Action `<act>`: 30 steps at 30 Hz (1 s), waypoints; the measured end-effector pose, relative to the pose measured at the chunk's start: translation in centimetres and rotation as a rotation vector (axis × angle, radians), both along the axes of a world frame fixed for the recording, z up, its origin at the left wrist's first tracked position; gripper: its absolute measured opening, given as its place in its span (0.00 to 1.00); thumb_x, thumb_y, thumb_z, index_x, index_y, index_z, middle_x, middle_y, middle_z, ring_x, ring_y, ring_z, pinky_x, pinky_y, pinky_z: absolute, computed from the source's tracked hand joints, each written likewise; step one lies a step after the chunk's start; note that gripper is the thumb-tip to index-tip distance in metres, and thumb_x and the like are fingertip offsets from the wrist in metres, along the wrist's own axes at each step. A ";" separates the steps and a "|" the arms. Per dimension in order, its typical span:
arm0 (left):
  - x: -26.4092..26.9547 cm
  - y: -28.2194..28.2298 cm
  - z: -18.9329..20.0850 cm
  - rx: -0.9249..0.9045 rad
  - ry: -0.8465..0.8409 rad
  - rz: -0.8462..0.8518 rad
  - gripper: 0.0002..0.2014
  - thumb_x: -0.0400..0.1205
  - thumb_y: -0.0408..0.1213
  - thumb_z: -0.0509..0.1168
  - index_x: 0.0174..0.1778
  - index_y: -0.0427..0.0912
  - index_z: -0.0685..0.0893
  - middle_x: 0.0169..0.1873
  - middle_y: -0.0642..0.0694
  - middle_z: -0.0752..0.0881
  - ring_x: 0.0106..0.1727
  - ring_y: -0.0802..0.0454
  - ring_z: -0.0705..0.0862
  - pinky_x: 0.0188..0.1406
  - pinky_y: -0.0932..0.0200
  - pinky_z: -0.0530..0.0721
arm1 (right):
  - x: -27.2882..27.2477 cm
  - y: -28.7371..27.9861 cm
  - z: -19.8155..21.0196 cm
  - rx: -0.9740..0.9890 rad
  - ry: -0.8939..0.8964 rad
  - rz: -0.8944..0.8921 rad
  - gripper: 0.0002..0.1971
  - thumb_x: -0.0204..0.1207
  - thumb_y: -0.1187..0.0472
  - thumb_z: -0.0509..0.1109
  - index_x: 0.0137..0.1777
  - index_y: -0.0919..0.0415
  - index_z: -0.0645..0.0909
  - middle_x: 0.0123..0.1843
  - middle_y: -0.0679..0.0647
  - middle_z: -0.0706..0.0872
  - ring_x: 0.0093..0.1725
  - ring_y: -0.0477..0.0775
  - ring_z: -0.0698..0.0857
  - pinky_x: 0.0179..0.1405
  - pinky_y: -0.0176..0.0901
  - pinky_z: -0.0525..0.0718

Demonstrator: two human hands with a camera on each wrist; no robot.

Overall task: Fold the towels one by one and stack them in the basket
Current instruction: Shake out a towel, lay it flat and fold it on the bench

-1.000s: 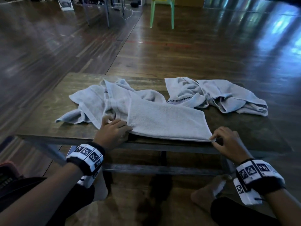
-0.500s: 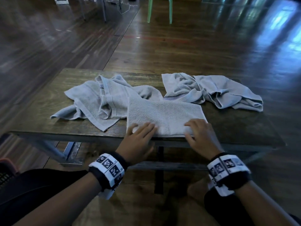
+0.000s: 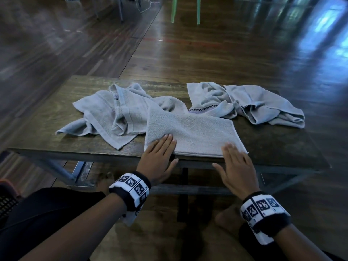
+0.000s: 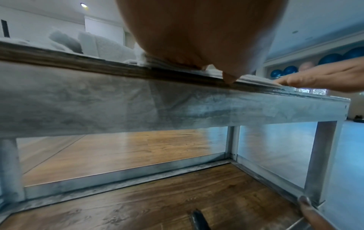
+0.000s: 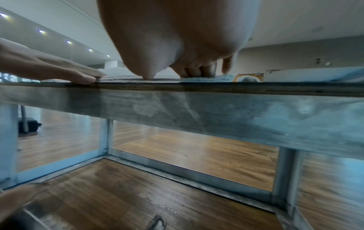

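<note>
A folded grey towel (image 3: 192, 132) lies flat at the near edge of the wooden table (image 3: 47, 132). My left hand (image 3: 163, 147) presses its near left corner with straight fingers. My right hand (image 3: 233, 155) lies flat on its near right edge. In the left wrist view my left palm (image 4: 197, 38) rests on the towel's edge (image 4: 256, 77) and the right hand (image 4: 325, 79) shows beside it. In the right wrist view the right hand's fingers (image 5: 197, 70) touch the towel (image 5: 206, 78), with the left hand (image 5: 59, 71) alongside. Two crumpled grey towels lie behind, one at the left (image 3: 113, 113), one at the right (image 3: 248, 102).
A dark mesh container with an orange rim (image 3: 7, 196) shows at the lower left edge, beside my leg. The table has a metal frame (image 4: 319, 155) over a wooden floor. A green chair (image 3: 185, 8) stands far behind the table.
A second ago both hands gripped the towel's near corners with curled fingers. They have since moved inward and now lie flat on its near edge.
</note>
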State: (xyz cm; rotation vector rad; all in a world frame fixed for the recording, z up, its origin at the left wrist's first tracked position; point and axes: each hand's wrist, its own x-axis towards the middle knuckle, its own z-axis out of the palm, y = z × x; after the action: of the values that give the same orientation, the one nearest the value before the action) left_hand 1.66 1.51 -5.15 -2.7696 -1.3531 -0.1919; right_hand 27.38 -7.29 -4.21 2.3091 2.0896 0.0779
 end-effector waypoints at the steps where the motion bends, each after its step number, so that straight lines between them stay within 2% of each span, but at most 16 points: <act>1: -0.4 0.0 -0.1 0.015 0.014 0.000 0.32 0.83 0.55 0.45 0.79 0.38 0.63 0.79 0.41 0.65 0.81 0.48 0.61 0.77 0.50 0.57 | 0.6 -0.1 0.0 0.000 -0.008 -0.023 0.42 0.79 0.33 0.33 0.78 0.63 0.66 0.79 0.59 0.69 0.80 0.55 0.66 0.76 0.53 0.57; 5: -1.7 -0.2 0.1 0.022 0.039 0.051 0.34 0.83 0.58 0.45 0.80 0.38 0.61 0.80 0.41 0.62 0.82 0.47 0.58 0.78 0.45 0.56 | 1.7 0.3 0.4 0.067 -0.020 -0.082 0.41 0.78 0.34 0.34 0.74 0.62 0.71 0.76 0.57 0.74 0.77 0.54 0.71 0.75 0.59 0.60; 8: -1.9 0.0 0.7 -0.013 -0.008 0.146 0.37 0.82 0.62 0.40 0.80 0.39 0.60 0.81 0.41 0.59 0.83 0.46 0.55 0.80 0.42 0.50 | 1.6 2.1 1.7 0.136 0.072 -0.136 0.39 0.78 0.34 0.36 0.69 0.62 0.74 0.72 0.58 0.79 0.74 0.55 0.74 0.76 0.61 0.62; 10: -1.6 0.2 1.6 -0.022 -0.044 0.172 0.38 0.81 0.62 0.36 0.81 0.39 0.58 0.82 0.40 0.56 0.83 0.46 0.51 0.81 0.39 0.47 | 0.7 3.9 2.6 0.195 0.111 -0.105 0.34 0.79 0.37 0.41 0.70 0.62 0.72 0.72 0.59 0.78 0.74 0.56 0.74 0.76 0.61 0.62; 13: 0.1 0.8 3.1 -0.035 -0.070 0.121 0.37 0.81 0.59 0.32 0.82 0.42 0.50 0.83 0.43 0.47 0.83 0.49 0.42 0.80 0.41 0.35 | -2.0 6.8 3.5 0.233 0.162 0.021 0.26 0.83 0.46 0.50 0.75 0.61 0.68 0.77 0.58 0.72 0.78 0.55 0.67 0.78 0.60 0.58; 15: 1.9 1.5 4.0 -0.033 -0.050 0.088 0.36 0.80 0.56 0.28 0.82 0.42 0.49 0.83 0.44 0.46 0.84 0.50 0.41 0.78 0.41 0.31 | -4.1 8.2 3.7 0.188 0.186 0.078 0.26 0.84 0.48 0.49 0.79 0.59 0.63 0.81 0.56 0.65 0.82 0.53 0.61 0.80 0.59 0.54; 19: 3.8 3.7 3.6 -0.068 0.012 0.062 0.39 0.76 0.55 0.23 0.82 0.44 0.52 0.83 0.46 0.49 0.84 0.50 0.43 0.76 0.38 0.30 | -6.2 9.7 2.4 -0.007 0.142 0.156 0.28 0.86 0.47 0.43 0.83 0.55 0.48 0.86 0.53 0.49 0.84 0.52 0.46 0.81 0.60 0.44; 22: 3.3 4.6 2.4 -0.041 0.035 0.093 0.38 0.77 0.56 0.26 0.81 0.48 0.58 0.83 0.47 0.55 0.84 0.50 0.48 0.77 0.40 0.33 | -5.2 10.0 1.4 -0.128 0.136 0.123 0.29 0.84 0.43 0.38 0.83 0.49 0.41 0.85 0.49 0.38 0.84 0.50 0.37 0.81 0.61 0.40; 23: 2.9 4.8 2.2 -0.028 0.028 0.112 0.36 0.78 0.56 0.28 0.81 0.50 0.57 0.83 0.48 0.55 0.84 0.50 0.48 0.77 0.40 0.34 | -4.5 10.1 1.3 -0.145 0.151 0.103 0.30 0.84 0.41 0.38 0.83 0.48 0.39 0.85 0.49 0.36 0.83 0.50 0.35 0.81 0.61 0.39; 27: 0.8 6.2 2.1 -0.111 -0.041 0.234 0.30 0.80 0.58 0.31 0.81 0.60 0.44 0.83 0.53 0.41 0.83 0.49 0.37 0.75 0.37 0.29 | -1.5 10.4 0.9 -0.179 0.151 -0.018 0.32 0.83 0.39 0.38 0.83 0.51 0.37 0.84 0.51 0.34 0.83 0.53 0.35 0.80 0.59 0.40; 30: -0.8 6.4 2.1 -0.156 -0.086 0.331 0.30 0.80 0.57 0.32 0.81 0.62 0.41 0.83 0.54 0.38 0.83 0.48 0.35 0.77 0.34 0.31 | 0.7 10.4 0.9 -0.180 0.162 -0.142 0.34 0.83 0.39 0.39 0.83 0.55 0.40 0.85 0.52 0.38 0.84 0.52 0.39 0.80 0.61 0.40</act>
State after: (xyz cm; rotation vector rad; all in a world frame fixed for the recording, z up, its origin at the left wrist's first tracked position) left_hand 0.87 7.90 -3.01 -2.6262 -1.8963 -0.1990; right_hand 28.11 3.09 -3.31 2.4157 1.8992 -0.2962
